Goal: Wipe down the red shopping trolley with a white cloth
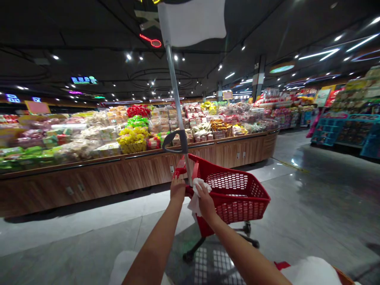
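Note:
A red plastic shopping cart with perforated sides stands in front of me on dark wheels. My left hand is closed around the cart's red handle. White crumpled tissue is in my right hand, pressed against the near rim of the cart just right of the handle. Between my hands rises a grey metal pole, with a dark loop-shaped grip partway up and a white panel at the top.
Beyond the cart runs a long wood-panelled display counter heaped with packaged goods. Blue display racks stand at the right. Grey shiny floor extends around the cart. At the lower right edge something red shows partly.

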The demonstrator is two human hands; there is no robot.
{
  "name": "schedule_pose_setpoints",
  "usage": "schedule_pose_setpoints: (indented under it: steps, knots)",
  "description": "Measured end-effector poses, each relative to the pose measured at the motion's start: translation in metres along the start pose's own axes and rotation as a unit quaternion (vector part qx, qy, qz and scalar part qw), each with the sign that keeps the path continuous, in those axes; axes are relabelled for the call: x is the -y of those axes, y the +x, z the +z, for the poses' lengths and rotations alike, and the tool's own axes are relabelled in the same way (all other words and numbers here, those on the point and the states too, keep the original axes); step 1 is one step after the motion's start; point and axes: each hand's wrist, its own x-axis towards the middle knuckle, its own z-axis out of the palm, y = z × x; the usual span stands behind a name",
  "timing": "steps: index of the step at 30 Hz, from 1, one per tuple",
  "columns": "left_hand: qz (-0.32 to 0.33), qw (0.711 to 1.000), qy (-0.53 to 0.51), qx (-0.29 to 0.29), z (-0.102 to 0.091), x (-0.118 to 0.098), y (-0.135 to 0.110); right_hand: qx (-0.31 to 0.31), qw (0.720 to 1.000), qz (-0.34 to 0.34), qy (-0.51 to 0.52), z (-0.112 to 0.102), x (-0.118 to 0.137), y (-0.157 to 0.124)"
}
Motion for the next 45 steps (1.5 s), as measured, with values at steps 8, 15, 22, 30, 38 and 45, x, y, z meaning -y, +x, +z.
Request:
schedule_pose_setpoints:
  steps: [8,15,22,30,38,45]
  knots:
    - [0.061,0.984,-0.165,-0.029,-0.026,-0.062,-0.046,-0.057,0.997,0.046,0.022,-0.065,-0.003,-0.003]
    - [0.092,0.967,-0.231,-0.056,-0.028,-0.016,0.016,-0.082,0.996,0.016,0.014,-0.111,0.051,-0.028]
    - [0.082,0.981,-0.170,-0.044,0.007,-0.045,0.025,-0.034,0.989,0.087,-0.116,-0.106,0.041,0.030]
    - [0.102,0.981,-0.135,-0.097,-0.016,-0.067,-0.008,0.027,0.961,0.042,-0.273,-0.123,0.065,0.032]
    - [0.134,0.984,-0.115,-0.021,-0.029,-0.035,0.026,0.036,0.942,0.131,-0.308,-0.147,0.049,0.039]
    - [0.092,0.990,-0.078,0.070,-0.029,-0.059,0.011,0.096,0.966,0.027,-0.239,-0.077,0.063,0.068]
